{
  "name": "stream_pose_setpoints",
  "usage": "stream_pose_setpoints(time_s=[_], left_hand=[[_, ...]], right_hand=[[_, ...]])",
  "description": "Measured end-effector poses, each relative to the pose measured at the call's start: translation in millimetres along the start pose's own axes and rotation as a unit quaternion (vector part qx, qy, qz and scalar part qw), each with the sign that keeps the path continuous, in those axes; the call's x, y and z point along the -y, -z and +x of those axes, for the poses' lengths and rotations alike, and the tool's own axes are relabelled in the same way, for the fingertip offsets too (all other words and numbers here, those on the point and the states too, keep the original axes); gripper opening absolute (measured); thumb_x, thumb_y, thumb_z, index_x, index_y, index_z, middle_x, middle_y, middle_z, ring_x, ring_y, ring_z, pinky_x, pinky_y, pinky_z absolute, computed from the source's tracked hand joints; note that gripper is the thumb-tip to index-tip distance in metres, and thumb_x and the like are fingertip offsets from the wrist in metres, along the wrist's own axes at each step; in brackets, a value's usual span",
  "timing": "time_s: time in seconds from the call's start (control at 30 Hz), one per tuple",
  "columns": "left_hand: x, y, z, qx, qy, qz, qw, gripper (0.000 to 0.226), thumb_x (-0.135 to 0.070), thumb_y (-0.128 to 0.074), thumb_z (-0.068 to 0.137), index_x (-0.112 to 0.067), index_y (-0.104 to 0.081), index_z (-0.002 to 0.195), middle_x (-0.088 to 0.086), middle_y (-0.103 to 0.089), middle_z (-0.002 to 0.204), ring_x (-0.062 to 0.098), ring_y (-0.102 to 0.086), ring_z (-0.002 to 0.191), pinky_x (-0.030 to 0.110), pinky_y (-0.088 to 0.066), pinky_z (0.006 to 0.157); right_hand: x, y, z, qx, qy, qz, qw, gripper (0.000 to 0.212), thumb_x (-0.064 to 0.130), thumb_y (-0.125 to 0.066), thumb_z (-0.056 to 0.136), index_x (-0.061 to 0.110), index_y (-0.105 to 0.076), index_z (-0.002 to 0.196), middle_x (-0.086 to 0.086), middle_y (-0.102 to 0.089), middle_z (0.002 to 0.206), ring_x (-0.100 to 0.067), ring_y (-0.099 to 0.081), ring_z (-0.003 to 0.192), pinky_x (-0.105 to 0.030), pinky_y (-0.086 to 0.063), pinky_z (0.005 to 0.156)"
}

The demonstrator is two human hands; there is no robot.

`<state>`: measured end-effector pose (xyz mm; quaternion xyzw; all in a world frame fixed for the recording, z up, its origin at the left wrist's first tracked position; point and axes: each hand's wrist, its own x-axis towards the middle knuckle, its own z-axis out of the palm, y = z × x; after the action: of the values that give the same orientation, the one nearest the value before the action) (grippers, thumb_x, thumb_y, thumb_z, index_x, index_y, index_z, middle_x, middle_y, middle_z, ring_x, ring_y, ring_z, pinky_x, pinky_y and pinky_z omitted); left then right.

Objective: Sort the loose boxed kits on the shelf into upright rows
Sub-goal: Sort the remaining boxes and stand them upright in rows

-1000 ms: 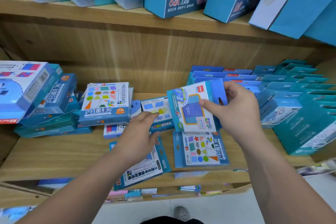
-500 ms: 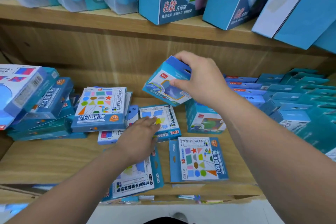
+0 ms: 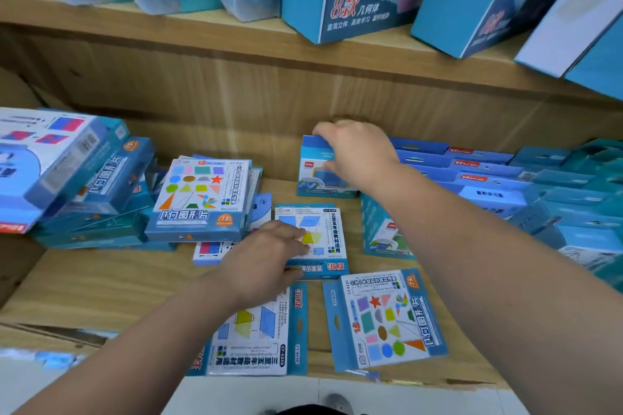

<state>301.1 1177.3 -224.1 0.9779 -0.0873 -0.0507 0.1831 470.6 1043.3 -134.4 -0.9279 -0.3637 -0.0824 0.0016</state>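
Head view: R hand (image 3: pixel 359 153) grip pinches upright kit box (image 3: pixel 315 177) at top, box below palm.

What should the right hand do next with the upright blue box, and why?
Probably release it. The right hand grips the blue box by its top edge; the box looks upright, base on the shelf board, just left of the upright row.

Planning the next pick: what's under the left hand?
A flat kit with blue and yellow shapes on its lid lies under the left hand. Its left part is covered, so anything beneath there is hidden. The right hand grips an upright kit.
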Motion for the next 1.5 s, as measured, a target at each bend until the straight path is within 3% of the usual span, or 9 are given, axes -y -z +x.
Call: stream_pose_setpoints(time_s=[0.17,0.37,0.57,0.7,0.8,0.9,1.0,1.17,1.5], left_hand=[[-1,-5,-3,-0.006,-0.010,0.002,1.000,0.047,-0.039,-0.058,0.097,-0.028,-0.052,0.142,-0.009,-0.035,0.157,0.011,-0.026,0.145,0.027,-0.023,0.117],[-3,-9,-5,-0.025,-0.015,-0.019,0.999,0.046,-0.035,-0.057,0.098,-0.024,-0.052,0.143,-0.008,-0.032,0.159,0.013,-0.025,0.148,0.025,-0.019,0.118],[-6,-15,-25,-0.052,-0.011,-0.044,0.998,0.049,-0.032,-0.062,0.095,-0.025,-0.051,0.143,-0.007,-0.033,0.159,0.014,-0.028,0.148,0.020,-0.010,0.117],[-7,-15,-50,-0.093,0.001,-0.084,0.992,0.044,-0.037,-0.067,0.091,-0.027,-0.061,0.133,-0.009,-0.051,0.144,0.011,-0.043,0.133,0.020,-0.029,0.112],[-1,-14,-69,-0.103,0.000,-0.095,0.990,0.057,-0.060,-0.062,0.079,-0.026,-0.067,0.124,-0.014,-0.060,0.126,0.003,-0.049,0.119,0.021,-0.041,0.105],[4,-9,-82,-0.071,0.015,-0.090,0.993,0.083,-0.076,-0.064,0.061,-0.030,-0.063,0.130,-0.021,-0.054,0.128,-0.003,-0.043,0.120,0.014,-0.034,0.104],[7,-3,-93,-0.010,0.024,-0.069,0.997,0.113,-0.082,-0.070,0.047,-0.036,-0.041,0.147,-0.027,-0.036,0.143,-0.003,-0.029,0.134,0.012,-0.021,0.110],[4,-4,-102,0.031,0.025,0.009,0.999,0.135,-0.090,-0.063,0.044,-0.035,-0.012,0.156,-0.022,-0.006,0.159,0.003,-0.003,0.146,0.018,-0.003,0.117],[3,-8,-106,-0.002,0.049,0.001,0.999,0.127,-0.081,-0.065,0.049,-0.029,-0.019,0.156,-0.015,-0.022,0.153,0.009,-0.019,0.140,0.020,-0.015,0.115]], right_hand=[[0,-4,-7,-0.063,-0.019,-0.090,0.994,0.042,0.029,-0.075,0.084,0.026,-0.056,0.121,-0.003,-0.059,0.114,-0.030,-0.054,0.111,-0.037,-0.039,0.071],[-1,14,-10,-0.050,-0.052,-0.099,0.992,0.028,0.018,-0.068,0.086,0.024,-0.063,0.113,-0.004,-0.061,0.113,-0.031,-0.059,0.105,-0.035,-0.036,0.071],[16,34,-71,-0.045,0.004,0.136,0.990,0.035,0.031,-0.068,0.090,0.023,-0.066,0.124,0.000,-0.063,0.109,-0.024,-0.061,0.100,-0.038,-0.050,0.083],[18,9,-137,0.038,-0.008,0.256,0.966,0.030,0.034,-0.073,0.088,0.028,-0.070,0.117,0.010,-0.064,0.095,-0.007,-0.063,0.081,-0.038,-0.056,0.077],[11,-16,-173,0.122,-0.036,0.249,0.960,0.044,0.042,-0.078,0.082,0.030,-0.068,0.123,0.012,-0.065,0.107,-0.003,-0.060,0.096,-0.032,-0.053,0.088],[3,-32,-195,0.156,-0.059,0.231,0.958,0.077,0.053,-0.086,0.067,0.031,-0.059,0.136,0.011,-0.053,0.133,-0.007,-0.048,0.124,-0.014,-0.033,0.102],[-3,-41,-207,0.213,-0.082,0.218,0.949,0.108,0.062,-0.086,0.058,0.033,-0.039,0.151,0.015,-0.035,0.152,-0.009,-0.031,0.139,-0.022,-0.025,0.114],[-4,-46,-213,0.222,-0.137,0.202,0.944,0.123,0.073,-0.082,0.052,0.035,-0.026,0.155,0.014,-0.030,0.156,-0.012,-0.024,0.143,-0.029,-0.022,0.117],[-1,-49,-234,0.208,-0.256,0.190,0.925,0.100,0.090,-0.071,0.036,0.042,-0.045,0.120,0.017,-0.045,0.105,-0.010,-0.044,0.105,-0.035,-0.043,0.092]])
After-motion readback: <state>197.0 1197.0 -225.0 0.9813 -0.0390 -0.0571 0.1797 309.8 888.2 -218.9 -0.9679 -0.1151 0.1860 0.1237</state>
